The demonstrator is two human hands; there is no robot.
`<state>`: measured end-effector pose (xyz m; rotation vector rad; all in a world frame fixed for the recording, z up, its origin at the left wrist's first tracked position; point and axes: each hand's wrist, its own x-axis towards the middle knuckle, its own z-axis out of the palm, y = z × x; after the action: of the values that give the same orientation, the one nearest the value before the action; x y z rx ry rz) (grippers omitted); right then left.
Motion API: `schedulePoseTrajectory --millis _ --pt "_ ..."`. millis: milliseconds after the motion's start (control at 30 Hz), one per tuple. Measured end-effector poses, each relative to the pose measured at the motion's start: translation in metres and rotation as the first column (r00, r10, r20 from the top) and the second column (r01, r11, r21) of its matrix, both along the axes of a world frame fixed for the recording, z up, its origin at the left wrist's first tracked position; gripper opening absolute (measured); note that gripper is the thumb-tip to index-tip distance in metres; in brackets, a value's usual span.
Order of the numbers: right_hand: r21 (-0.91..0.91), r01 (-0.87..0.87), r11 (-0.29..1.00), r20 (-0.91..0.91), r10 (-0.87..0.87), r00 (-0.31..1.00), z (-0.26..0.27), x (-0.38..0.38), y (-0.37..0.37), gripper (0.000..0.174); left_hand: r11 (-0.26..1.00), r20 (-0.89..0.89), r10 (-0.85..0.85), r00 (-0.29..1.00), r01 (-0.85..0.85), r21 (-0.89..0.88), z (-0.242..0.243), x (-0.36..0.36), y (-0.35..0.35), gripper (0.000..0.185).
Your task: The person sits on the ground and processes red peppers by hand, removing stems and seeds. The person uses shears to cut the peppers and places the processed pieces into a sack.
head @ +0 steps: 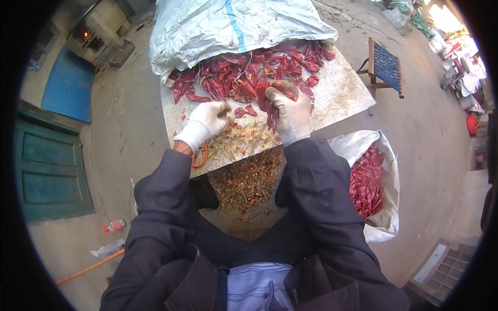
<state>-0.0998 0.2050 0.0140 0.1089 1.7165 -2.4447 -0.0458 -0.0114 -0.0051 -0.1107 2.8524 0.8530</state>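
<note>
My left hand (212,118), in a white knit glove, is curled over the board near loose stems and seeds; whether something small is between its fingers I cannot tell. An orange-handled tool (200,155) lies by the left wrist, partly hidden. My right hand (290,105), gloved too, is closed around several dried red chillies (271,110). Behind both hands, a heap of dried red chillies (218,83) spills from a white woven sack (241,23) onto the pale board (342,89). Seeds and stems (251,136) are scattered at the board's near edge.
An open woven sack (391,194) of red chillies (365,184) stands at my right. Stems and seeds (247,186) are piled between my feet. A folding stool (385,70) stands beyond the board's right side. At left lie a plastic bottle (114,226) and a wooden stick (91,266).
</note>
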Motion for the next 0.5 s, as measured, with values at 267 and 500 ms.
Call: schedulePoseTrajectory --millis 267,500 --pt "0.029 -0.023 0.999 -0.020 0.023 1.000 0.005 0.003 0.003 0.029 0.935 -0.013 -0.062 0.998 0.053 -0.350 -0.045 0.017 -0.003 0.027" --pt "-0.003 -0.017 1.000 -0.025 0.017 1.000 0.010 0.004 0.007 0.028 0.996 -0.011 0.031 0.999 -0.030 0.079 -0.012 0.021 -0.016 0.026"
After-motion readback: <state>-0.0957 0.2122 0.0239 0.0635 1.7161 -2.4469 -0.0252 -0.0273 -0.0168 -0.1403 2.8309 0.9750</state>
